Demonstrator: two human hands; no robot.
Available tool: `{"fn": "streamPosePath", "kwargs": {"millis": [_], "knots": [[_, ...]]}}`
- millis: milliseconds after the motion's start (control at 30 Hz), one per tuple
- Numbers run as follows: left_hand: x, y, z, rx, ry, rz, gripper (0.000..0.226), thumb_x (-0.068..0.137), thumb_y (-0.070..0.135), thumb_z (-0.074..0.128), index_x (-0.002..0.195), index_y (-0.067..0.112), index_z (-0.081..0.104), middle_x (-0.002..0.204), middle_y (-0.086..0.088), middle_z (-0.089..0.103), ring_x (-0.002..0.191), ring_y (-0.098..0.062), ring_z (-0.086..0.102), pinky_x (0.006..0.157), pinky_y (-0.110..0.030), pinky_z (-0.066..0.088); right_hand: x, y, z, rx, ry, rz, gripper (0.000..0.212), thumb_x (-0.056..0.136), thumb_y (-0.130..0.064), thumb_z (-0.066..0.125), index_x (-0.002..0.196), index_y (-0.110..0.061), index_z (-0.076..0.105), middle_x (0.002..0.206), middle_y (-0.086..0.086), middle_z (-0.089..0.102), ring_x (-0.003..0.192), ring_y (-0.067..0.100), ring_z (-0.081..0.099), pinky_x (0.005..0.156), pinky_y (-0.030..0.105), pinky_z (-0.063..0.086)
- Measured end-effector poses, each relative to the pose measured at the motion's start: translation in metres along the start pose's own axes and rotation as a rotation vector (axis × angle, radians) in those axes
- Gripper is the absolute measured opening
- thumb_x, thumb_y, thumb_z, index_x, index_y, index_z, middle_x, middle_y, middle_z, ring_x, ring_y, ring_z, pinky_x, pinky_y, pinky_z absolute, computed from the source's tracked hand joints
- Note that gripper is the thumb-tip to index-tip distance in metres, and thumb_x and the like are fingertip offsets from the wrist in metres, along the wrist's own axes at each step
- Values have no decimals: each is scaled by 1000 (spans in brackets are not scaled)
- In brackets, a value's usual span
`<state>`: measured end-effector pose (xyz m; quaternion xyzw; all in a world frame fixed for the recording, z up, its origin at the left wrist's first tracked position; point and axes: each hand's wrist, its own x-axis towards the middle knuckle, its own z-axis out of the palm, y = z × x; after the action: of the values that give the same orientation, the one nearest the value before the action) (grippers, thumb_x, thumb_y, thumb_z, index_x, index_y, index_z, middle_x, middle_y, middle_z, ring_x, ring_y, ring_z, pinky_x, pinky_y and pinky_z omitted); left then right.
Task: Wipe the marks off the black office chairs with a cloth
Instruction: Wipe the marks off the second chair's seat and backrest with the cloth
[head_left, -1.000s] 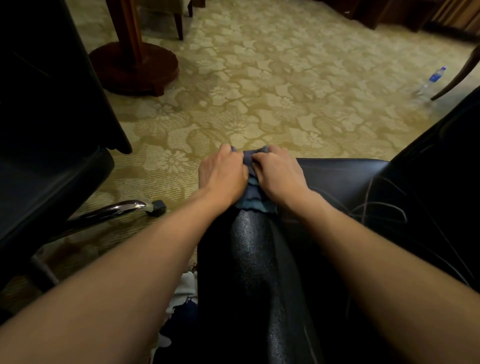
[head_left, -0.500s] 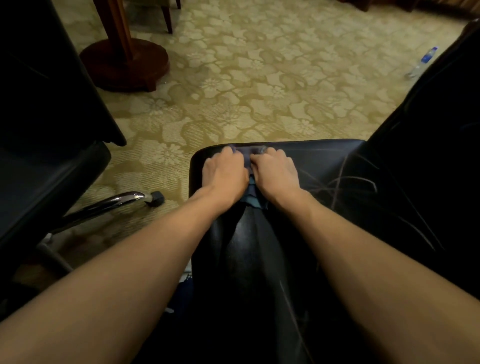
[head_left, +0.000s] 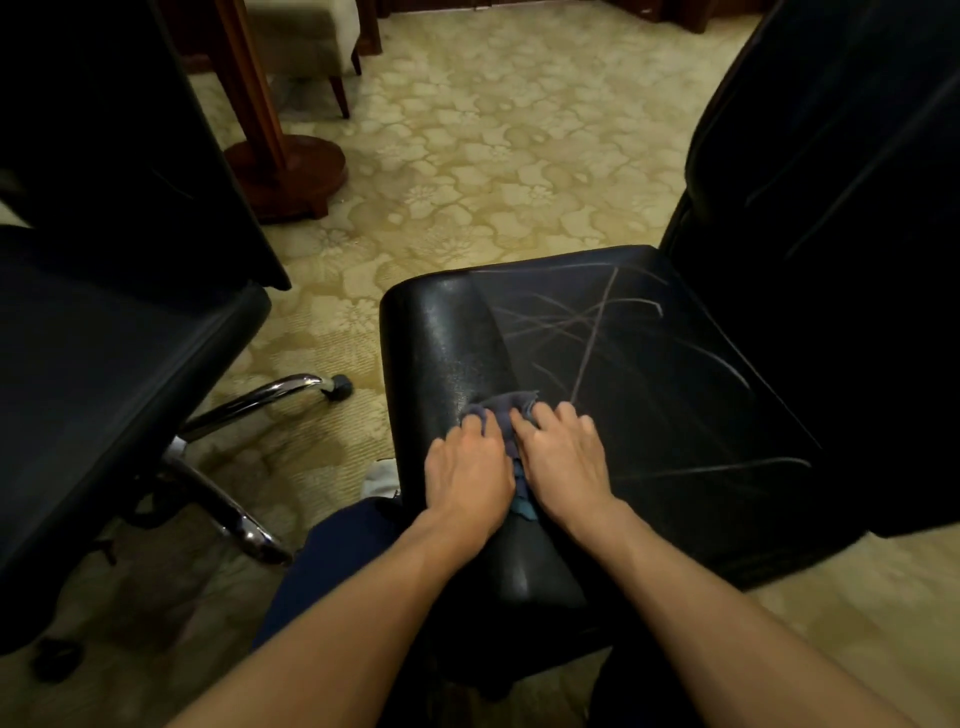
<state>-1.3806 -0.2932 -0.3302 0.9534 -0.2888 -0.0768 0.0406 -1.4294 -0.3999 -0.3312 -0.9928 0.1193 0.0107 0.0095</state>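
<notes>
We are pressing a crumpled dark blue cloth (head_left: 501, 415) onto the glossy black leather seat of the office chair (head_left: 649, 395), using that seat as our reference. The cloth is lying on the near left part of the seat, bunched between and under both hands. Our left hand (head_left: 467, 475) is resting on the cloth's left side with its fingers bent over the folds; our right hand (head_left: 563, 465) is lying on its right side, fingers spread and pressing down, just beside the left hand. Whether the thumbs are pinching the fabric we cannot tell, as they are hidden. Pale scribbled marks (head_left: 587, 322) are crossing the far and right parts of the seat, beyond the cloth, so we are judging most of the wiping as not yet done. The strip of seat left of the marks is showing a clean sheen. We are expecting the cloth to be light, soft and prone to sliding on the slick leather, so it is best held by flat palm pressure over its middle. A second black office chair (head_left: 119, 374) is standing well left of the seat, on the patterned beige carpet (head_left: 493, 171).
</notes>
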Motion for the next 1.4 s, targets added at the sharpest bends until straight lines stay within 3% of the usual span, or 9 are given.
{"fn": "streamPosePath", "kwargs": {"millis": [100,233,333,567,767,833,1000,1233,1400], "knots": [[-30,10,5,-9,-11,-8,58,100,30,39,154,11,27,142,-8,48,125,-26,52,100,-37,40,-30,0,3,-49,26,18,73,41,-51,87,106,-22,71,91,-4,63,80,24,56,60,33,39],[-59,23,9,-40,-34,-13,58,101,29,39,154,11,25,144,-9,46,125,-27,52,100,-37,43,-61,2,2,-29,-14,-14,75,54,-48,83,121,-20,64,104,-2,62,92,26,56,69,36,40],[-79,30,13,-53,-22,-23,60,101,29,40,155,10,23,144,-9,46,125,-25,52,99,-36,44,-81,5,3,-61,-29,12,77,41,-53,86,110,-24,69,93,-6,62,81,22,57,62,34,41],[-125,51,22,-83,5,0,64,100,29,42,157,11,19,136,-6,48,121,-22,52,94,-32,45,-122,14,17,-44,126,-15,50,56,-41,86,100,-26,71,82,-7,61,71,19,57,55,33,43],[-106,59,16,-85,-27,-48,64,102,28,43,155,8,15,141,-7,41,122,-22,52,93,-33,47,-112,20,18,-88,184,-51,72,35,-49,88,100,-22,72,83,-5,61,71,20,57,55,33,42],[-95,57,16,-47,-7,-43,64,102,29,43,155,8,14,139,-7,42,119,-23,55,89,-34,48,-100,20,19,-111,210,-56,72,39,-50,85,103,-21,71,85,-4,62,73,21,57,57,32,41],[-60,42,13,9,22,-43,55,103,29,40,152,10,24,137,-8,46,112,-26,61,81,-37,49,-68,9,23,-82,313,-18,34,67,-32,82,98,-22,71,85,-3,62,75,23,57,59,36,43],[-69,27,4,48,28,-46,58,100,29,44,152,12,25,138,-7,47,112,-26,61,84,-37,48,-75,-10,23,-27,287,84,39,61,-36,85,95,-22,73,82,-1,65,73,24,60,60,33,44],[-115,32,18,14,31,8,62,102,31,41,156,13,16,140,-7,44,112,-23,60,87,-35,47,-119,-9,31,-15,329,66,36,72,-28,81,106,-20,73,84,-1,63,72,24,58,58,34,42]]}}
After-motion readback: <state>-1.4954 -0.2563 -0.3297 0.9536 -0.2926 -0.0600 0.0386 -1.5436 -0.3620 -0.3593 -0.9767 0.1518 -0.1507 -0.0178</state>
